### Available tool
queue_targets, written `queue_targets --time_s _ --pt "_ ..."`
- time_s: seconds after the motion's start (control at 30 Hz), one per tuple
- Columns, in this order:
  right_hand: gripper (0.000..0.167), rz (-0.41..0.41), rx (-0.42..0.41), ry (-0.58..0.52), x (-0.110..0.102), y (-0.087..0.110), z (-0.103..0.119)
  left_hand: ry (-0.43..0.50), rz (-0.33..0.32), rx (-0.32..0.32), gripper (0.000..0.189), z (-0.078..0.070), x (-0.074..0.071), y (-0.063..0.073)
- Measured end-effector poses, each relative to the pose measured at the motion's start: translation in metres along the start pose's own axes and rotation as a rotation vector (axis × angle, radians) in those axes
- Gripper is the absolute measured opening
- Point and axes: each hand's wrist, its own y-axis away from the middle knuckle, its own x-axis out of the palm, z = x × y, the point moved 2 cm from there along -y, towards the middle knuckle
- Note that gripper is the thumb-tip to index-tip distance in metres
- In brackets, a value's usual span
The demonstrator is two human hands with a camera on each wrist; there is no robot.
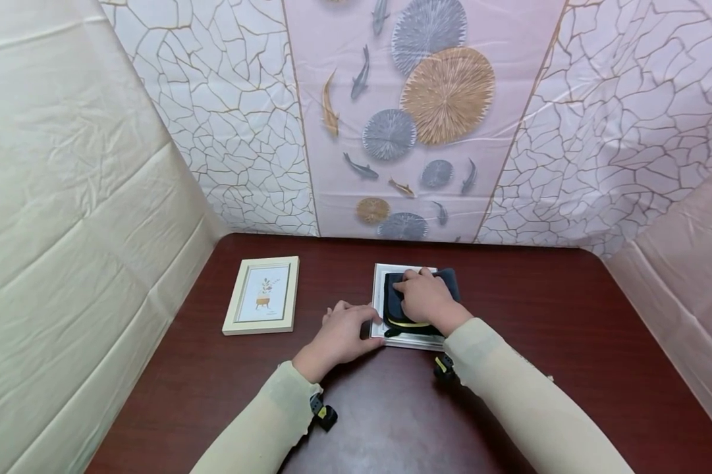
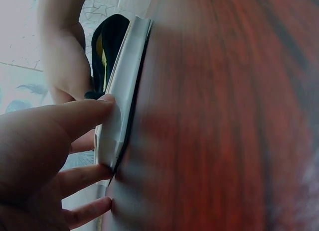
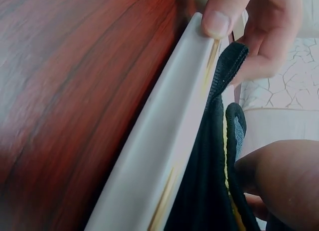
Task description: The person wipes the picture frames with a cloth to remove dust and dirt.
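Observation:
A silver-white picture frame (image 1: 378, 297) lies flat on the table. My left hand (image 1: 345, 332) holds its near left corner, the thumb on the near edge and the fingers along the left side. In the left wrist view, the fingertips (image 2: 103, 105) touch the frame's pale side. A folded dark cloth (image 1: 394, 309) with a yellow edge covers most of the frame's face. My right hand (image 1: 428, 297) is on top of it, fingers bent over the cloth. In the right wrist view, the cloth (image 3: 199, 191) stands in folds beside the frame's edge (image 3: 149, 156).
A cream picture frame (image 1: 231, 322) with a potted-plant print lies face up at the left of the dark red table (image 1: 545, 316). Patterned cloth (image 1: 255, 118) hangs behind the table, and pale padded panels (image 1: 95, 263) flank it.

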Motion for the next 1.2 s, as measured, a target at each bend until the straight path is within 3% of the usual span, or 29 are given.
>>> queue_targets --time_s 0.57,1.2 --pt "0.046 0.003 0.016 -0.011 -0.0005 -0.0045 0.0041 -0.013 -0.004 -0.004 0.032 0.0012 0.0001 -0.0011" --pt "0.046 0.006 -0.023 -0.009 -0.0031 -0.0008 0.0028 -0.024 -0.034 -0.023 0.033 0.0027 0.003 -0.001"
